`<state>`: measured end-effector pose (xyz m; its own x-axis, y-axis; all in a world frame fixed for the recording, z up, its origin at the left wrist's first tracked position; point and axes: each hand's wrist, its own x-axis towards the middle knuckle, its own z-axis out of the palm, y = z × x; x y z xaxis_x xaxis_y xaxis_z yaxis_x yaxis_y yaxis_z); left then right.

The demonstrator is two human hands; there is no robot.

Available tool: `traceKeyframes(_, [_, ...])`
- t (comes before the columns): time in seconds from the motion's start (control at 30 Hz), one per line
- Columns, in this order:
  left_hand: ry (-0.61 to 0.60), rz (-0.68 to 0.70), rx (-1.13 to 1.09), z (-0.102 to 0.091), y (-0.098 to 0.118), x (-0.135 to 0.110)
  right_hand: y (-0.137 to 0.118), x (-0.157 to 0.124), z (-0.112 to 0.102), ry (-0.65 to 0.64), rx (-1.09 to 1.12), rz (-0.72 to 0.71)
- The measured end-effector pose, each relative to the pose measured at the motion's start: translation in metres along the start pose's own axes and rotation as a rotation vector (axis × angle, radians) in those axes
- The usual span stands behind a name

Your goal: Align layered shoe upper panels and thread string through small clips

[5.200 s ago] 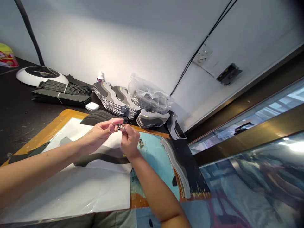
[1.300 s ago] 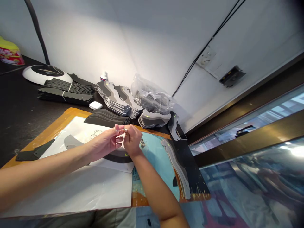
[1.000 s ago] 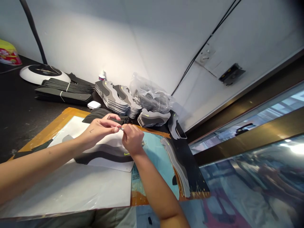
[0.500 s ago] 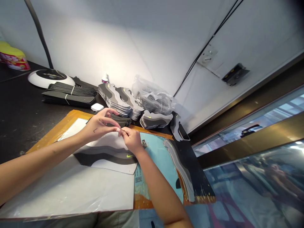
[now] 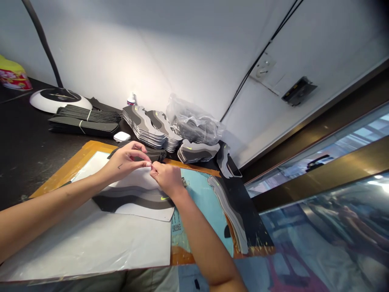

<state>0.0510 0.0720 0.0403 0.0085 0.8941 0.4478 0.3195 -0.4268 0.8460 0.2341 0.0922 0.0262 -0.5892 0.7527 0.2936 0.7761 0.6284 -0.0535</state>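
Observation:
My left hand [image 5: 126, 163] and my right hand [image 5: 165, 177] meet fingertip to fingertip above the worktable. Both are pinched shut on something too small to make out. Just under them lies a grey and black wavy shoe-upper panel [image 5: 136, 196] with a small yellow-green logo, resting on a white sheet [image 5: 100, 239]. A blue mat [image 5: 202, 202] lies beside it, to the right of my right hand.
Stacks of wavy grey panels [image 5: 146, 127] and a clear plastic bag [image 5: 194, 123] sit by the wall. Banded black strips [image 5: 82, 121] and a white lamp base [image 5: 59, 99] are far left. More panels [image 5: 227, 213] fan along the mat's right edge. A glass pane runs on the right.
Both hands have stayed pinched together and have sunk slightly toward the panel; the thin loop seen by the left fingers earlier is out of sight now.

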Motion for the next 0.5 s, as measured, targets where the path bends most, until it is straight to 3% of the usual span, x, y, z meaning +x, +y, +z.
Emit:
traceKeyframes(0.27, [0.092,0.127,0.024,0.001,0.009,-0.001,-0.009,0.002,-0.008,-0.035,0.022,0.238])
traceKeyframes(0.5, [-0.086,0.031,-0.074,0.000,0.007,0.001,-0.010,0.003,-0.003,0.070,0.127,0.294])
